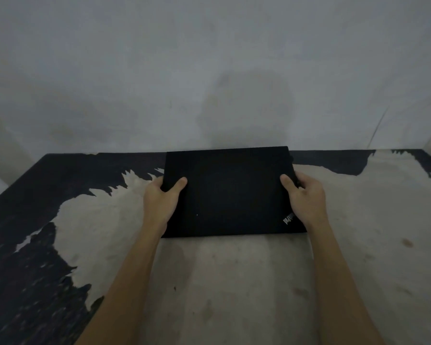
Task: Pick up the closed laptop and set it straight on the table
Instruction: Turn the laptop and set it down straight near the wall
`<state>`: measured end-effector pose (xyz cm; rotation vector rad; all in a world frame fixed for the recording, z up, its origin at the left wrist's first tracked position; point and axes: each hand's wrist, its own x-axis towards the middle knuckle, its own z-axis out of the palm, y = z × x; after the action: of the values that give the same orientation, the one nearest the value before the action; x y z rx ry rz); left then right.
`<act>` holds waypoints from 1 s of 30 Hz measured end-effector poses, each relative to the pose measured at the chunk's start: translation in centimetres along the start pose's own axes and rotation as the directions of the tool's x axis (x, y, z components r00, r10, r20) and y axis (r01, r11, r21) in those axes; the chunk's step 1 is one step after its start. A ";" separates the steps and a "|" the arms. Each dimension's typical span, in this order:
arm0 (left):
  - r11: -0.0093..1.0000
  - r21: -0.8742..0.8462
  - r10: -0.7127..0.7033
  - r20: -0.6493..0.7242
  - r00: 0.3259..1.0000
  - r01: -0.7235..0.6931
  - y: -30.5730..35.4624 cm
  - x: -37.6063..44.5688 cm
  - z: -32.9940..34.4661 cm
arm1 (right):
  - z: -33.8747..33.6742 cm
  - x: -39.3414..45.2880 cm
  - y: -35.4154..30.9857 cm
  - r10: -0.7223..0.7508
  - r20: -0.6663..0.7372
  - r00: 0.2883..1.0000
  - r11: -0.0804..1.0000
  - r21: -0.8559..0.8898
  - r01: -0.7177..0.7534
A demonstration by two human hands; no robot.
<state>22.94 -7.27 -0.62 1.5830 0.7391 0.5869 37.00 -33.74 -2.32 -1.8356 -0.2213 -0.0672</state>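
A closed black laptop [230, 192] with a small logo at its near right corner lies in the middle of the table [234, 282], its far edge close to the wall. My left hand [160, 201] grips its left edge, thumb on the lid and fingers hidden underneath. My right hand [305, 197] grips the right edge the same way. The lid looks nearly square to the table's far edge, turned only slightly. Whether the laptop rests on the table or is lifted just above it I cannot tell.
The table top is worn, with black coating left along the far edge and the left side [22, 245] and bare pale surface elsewhere. A grey stained wall [209, 70] stands right behind the table. The table's right far corner [423, 155] is visible.
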 end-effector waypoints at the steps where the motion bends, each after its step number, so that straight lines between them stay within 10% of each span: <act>1: 1.000 0.000 0.008 0.001 1.000 -0.008 -0.1 0.0 0.0 | 0.1 0.0 0.2 0.000 -0.007 1.000 1.000 -0.015 0.000; 30: 0.974 0.192 0.125 -0.018 0.992 -0.119 -2.4 1.7 0.0 | 0.4 1.2 2.0 -0.003 0.105 0.995 0.928 -0.371 0.042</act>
<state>23.80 -5.85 -3.03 1.8104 0.7416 0.6459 38.56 -33.76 -4.15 -2.2195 -0.3190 -0.0325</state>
